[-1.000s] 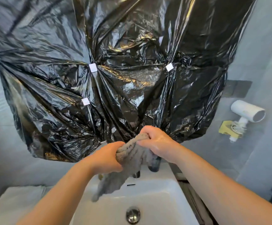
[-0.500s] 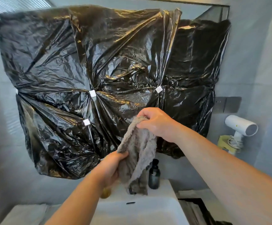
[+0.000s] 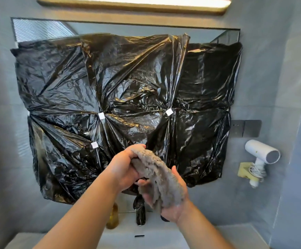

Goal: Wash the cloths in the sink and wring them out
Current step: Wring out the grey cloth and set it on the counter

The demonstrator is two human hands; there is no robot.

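**Grey cloth held in both hands above the basin**

A crinkled, glossy black plastic sheet [image 3: 128, 97] fills the middle of the view. It is pulled into radiating folds and covers most of a wall mirror [image 3: 43, 29], whose bare strip shows at 11 o'clock. Matte grey-blue walls [image 3: 275, 69] surround it, and a long glowing light bar [image 3: 133, 4] with rounded ends sits at 12 o'clock. At 6 o'clock lies the smooth white rim of the sink [image 3: 155, 241].

The left hand [image 3: 124, 169] clenches the upper end of the cloth [image 3: 160, 178]. This is a fuzzy, ribbed grey-brown cloth, bunched into a thick roll that slants down towards 5 o'clock. The right hand [image 3: 173, 209] is palm up and cups the lower end, with thumb and fingers curled round it. The cloth is in mid-air, in front of the sheet's lower edge and above the sink ledge.

At 3 to 4 o'clock a white cylindrical hair dryer [image 3: 261, 155] rests in a pale yellow holder [image 3: 244, 170], under a dark rectangular wall plate [image 3: 245, 128]. Below the hands stand a dark glossy bottle [image 3: 140, 212] and an amber bottle [image 3: 113, 218]. Small white tape squares [image 3: 101, 115] pin the sheet.
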